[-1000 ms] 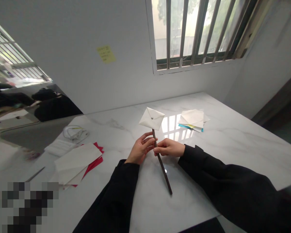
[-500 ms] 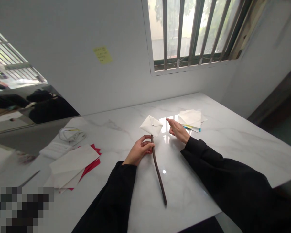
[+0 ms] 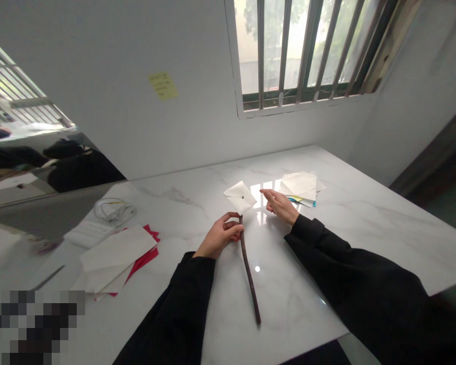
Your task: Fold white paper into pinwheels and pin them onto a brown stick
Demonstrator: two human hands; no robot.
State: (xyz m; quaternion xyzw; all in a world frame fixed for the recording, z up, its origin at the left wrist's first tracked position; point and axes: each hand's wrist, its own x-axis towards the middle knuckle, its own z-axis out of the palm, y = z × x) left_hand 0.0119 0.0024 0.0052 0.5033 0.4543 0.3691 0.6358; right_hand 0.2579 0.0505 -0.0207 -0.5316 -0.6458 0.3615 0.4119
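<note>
Head view shows a person in dark sleeves at a pale marbled desk point(image 3: 365, 223), with the left hand point(image 3: 219, 237) grasping the upper part of a dark stick point(image 3: 250, 276) between thumb and fingers. On the stick's upper end sits a white folded paper point(image 3: 234, 194), fixed by a small round pin point(image 3: 242, 197); its flaps are tucked in like an envelope's, and whether anything lies within the folds cannot be told. The stick slants so that its lower end points toward the near edge. The right hand's grip is released: that hand point(image 3: 281, 204) is just beside the white folded paper, apart from it, forefinger extended toward it. Behind the right hand, toward the far right corner, white sheets point(image 3: 301, 184) lie stacked over blue and yellow ones. Toward the left end of the desk, a second pile has white sheets on top of red paper point(image 3: 144, 259); a coiled cable point(image 3: 116, 210) lies behind it, nearer the far edge, and a slim dark rod point(image 3: 50, 277) to its left. Above the far edge, a yellow note point(image 3: 162, 86) is stuck to the wall point(image 3: 197, 129), left of a barred window point(image 3: 289, 50).
</note>
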